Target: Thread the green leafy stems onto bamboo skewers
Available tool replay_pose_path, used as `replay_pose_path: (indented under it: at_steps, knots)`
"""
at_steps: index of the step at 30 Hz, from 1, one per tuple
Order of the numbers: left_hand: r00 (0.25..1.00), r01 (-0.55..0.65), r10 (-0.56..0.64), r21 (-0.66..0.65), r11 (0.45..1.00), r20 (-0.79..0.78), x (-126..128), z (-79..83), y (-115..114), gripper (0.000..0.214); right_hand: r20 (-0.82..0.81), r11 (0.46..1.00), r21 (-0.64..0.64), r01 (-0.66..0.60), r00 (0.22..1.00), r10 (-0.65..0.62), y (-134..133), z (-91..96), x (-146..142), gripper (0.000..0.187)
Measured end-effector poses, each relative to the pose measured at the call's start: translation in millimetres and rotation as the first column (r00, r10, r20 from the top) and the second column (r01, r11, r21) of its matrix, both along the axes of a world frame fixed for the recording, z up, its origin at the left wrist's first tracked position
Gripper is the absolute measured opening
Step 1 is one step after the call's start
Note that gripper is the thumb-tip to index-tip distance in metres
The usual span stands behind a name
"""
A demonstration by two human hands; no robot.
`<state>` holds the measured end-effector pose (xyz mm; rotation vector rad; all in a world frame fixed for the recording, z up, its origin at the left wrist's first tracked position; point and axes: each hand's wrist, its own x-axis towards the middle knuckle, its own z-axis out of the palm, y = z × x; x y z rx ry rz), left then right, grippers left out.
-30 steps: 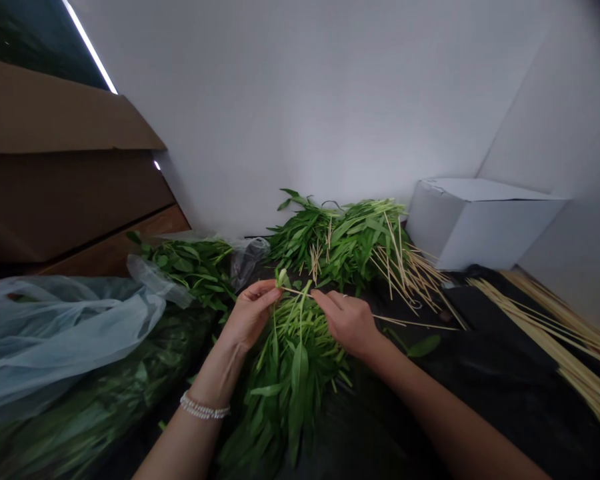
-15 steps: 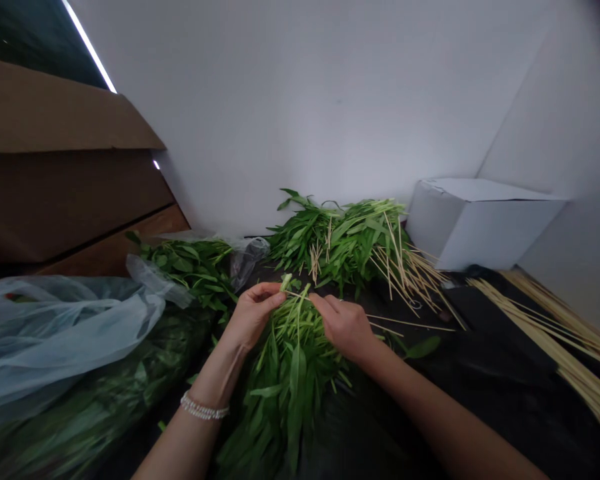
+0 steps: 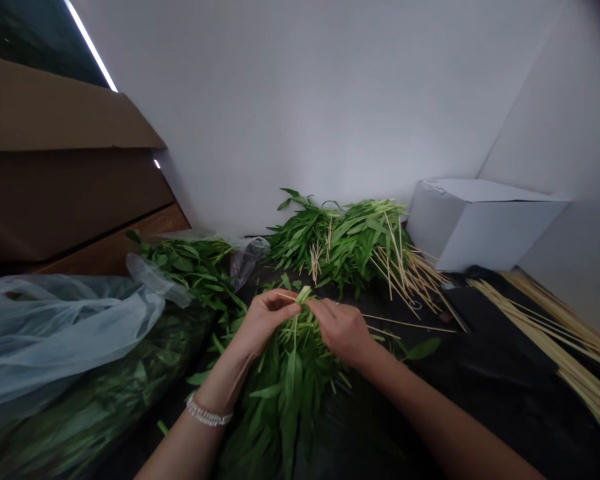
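My left hand (image 3: 265, 320) and my right hand (image 3: 344, 330) meet over a loose bunch of green leafy stems (image 3: 287, 373) lying on a black sheet (image 3: 480, 373). The left fingers pinch a stem tip and the end of a thin bamboo skewer (image 3: 285, 296). The right fingers are curled on the same skewer and stems from the other side. A beaded bracelet (image 3: 207, 415) circles my left wrist. Behind the hands lies a pile of greens threaded on skewers (image 3: 350, 240).
A white box (image 3: 475, 220) stands at the back right. Loose bamboo skewers (image 3: 555, 333) lie along the right. Clear plastic bags (image 3: 55, 333) with more greens (image 3: 190, 263) fill the left, under brown cardboard boxes (image 3: 65, 173). A white wall stands behind.
Both hands have drawn closer together and slightly nearer to me, pushing the stem tips along the skewer. The left hand has shifted right.
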<state>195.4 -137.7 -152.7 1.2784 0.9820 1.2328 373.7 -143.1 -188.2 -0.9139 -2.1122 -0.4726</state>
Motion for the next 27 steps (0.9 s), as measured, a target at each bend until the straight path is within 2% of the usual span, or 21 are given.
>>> replay_pose_path:
  at_steps: [3, 6, 8, 11, 14, 16, 18, 20, 22, 27]
  knots:
    - [0.997, -0.001, 0.005, 0.051, 0.999, -0.081, -2, 4.3, -1, 0.032, -0.038, 1.0, -0.005, 0.028, 0.999, -0.028, 3, 4.4, 5, 0.032]
    - [0.984, -0.033, 0.053, 0.118, 0.992, -0.169, -10, 7.7, 2, 0.037, -0.168, 0.998, -0.023, 0.061, 0.984, -0.064, 9, 9.9, 15, 0.031]
    - [0.965, -0.04, 0.08, 0.162, 0.986, -0.251, -16, 8.4, 5, 0.037, -0.292, 0.994, -0.048, 0.093, 0.951, -0.103, 13, 14.4, 24, 0.028]
    - [0.916, 0.001, 0.066, 0.166, 0.986, -0.396, -22, 5.7, 9, 0.033, -0.451, 0.973, -0.179, 0.147, 0.866, -0.214, 18, 21.0, 35, 0.026]
    - [0.838, 0.064, 0.048, 0.186, 0.981, -0.544, -24, -0.4, 11, 0.03, -0.534, 0.939, -0.309, 0.152, 0.789, -0.304, 20, 25.0, 40, 0.023]
    - [0.751, 0.05, 0.136, 0.261, 0.964, -0.646, -24, -4.5, 13, 0.029, -0.554, 0.93, -0.347, 0.123, 0.773, -0.309, 21, 25.3, 41, 0.023]
    - [0.631, 0.006, 0.265, 0.346, 0.938, -0.729, -25, -7.3, 14, 0.031, -0.565, 0.924, -0.372, 0.088, 0.768, -0.301, 22, 24.0, 41, 0.024]
    - [0.532, -0.012, 0.33, 0.383, 0.923, -0.779, -25, -8.4, 16, 0.037, -0.574, 0.92, -0.388, 0.059, 0.766, -0.291, 23, 22.0, 41, 0.025]
    - [0.5, 0.003, 0.339, 0.393, 0.92, -0.797, -25, -8.7, 16, 0.04, -0.584, 0.918, -0.394, 0.035, 0.762, -0.279, 23, 20.7, 41, 0.027]
    - [0.5, 0.1, 0.309, 0.409, 0.907, -0.809, -17, -14.4, 14, 0.028, -0.607, 0.919, -0.393, 0.003, 0.75, -0.262, 22, 23.2, 41, 0.028]
